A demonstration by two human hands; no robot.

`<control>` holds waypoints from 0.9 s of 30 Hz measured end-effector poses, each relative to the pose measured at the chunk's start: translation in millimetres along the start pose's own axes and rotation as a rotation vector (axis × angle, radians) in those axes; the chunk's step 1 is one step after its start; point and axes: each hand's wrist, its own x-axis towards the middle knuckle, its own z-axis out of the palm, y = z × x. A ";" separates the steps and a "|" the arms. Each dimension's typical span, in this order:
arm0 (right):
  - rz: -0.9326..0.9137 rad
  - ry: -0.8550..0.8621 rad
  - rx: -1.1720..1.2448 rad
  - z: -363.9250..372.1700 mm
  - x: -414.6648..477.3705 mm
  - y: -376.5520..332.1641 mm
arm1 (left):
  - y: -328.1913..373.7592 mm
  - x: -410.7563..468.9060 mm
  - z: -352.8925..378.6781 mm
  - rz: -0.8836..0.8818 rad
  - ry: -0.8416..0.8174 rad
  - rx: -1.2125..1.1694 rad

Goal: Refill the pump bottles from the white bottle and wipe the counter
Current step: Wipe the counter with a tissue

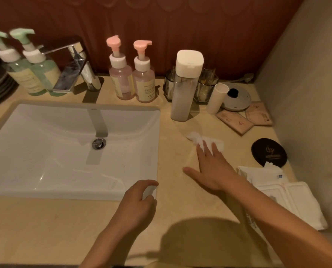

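Observation:
My right hand [211, 167] lies flat with straight fingers on a white tissue [218, 144], pressing it onto the beige counter [45, 229] right of the sink. My left hand [136, 204] hovers at the sink's front right corner, fingers loosely curled, holding nothing that I can see. The tall white bottle [184, 84] with a square cap stands upright behind the tissue. Two pink pump bottles [122, 74] [144, 78] stand at the wall left of it. Two green pump bottles [14, 64] [39, 64] stand at the far left beside the faucet.
A white sink [64, 151] fills the left; the chrome faucet [72, 66] overhangs it. Behind the white bottle are a clear organiser [205, 86], a white cup [218, 98] and sachets [236, 122]. A black coaster [268, 151], wipes pack [265, 176] and folded towel [296, 202] lie right.

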 end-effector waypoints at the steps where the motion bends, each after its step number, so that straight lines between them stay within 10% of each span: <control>1: 0.019 0.009 0.024 -3.8 11.7 -2.9 | 0.1 0.1 1.0 -0.001 0.003 -0.006; 15: -0.229 0.107 0.180 21.9 -27.7 -81.5 | -7.4 6.9 3.3 -0.005 0.009 -0.064; 27: 0.149 0.079 0.115 -4.5 -29.7 -23.5 | -10.3 9.4 1.7 -0.020 -0.015 -0.011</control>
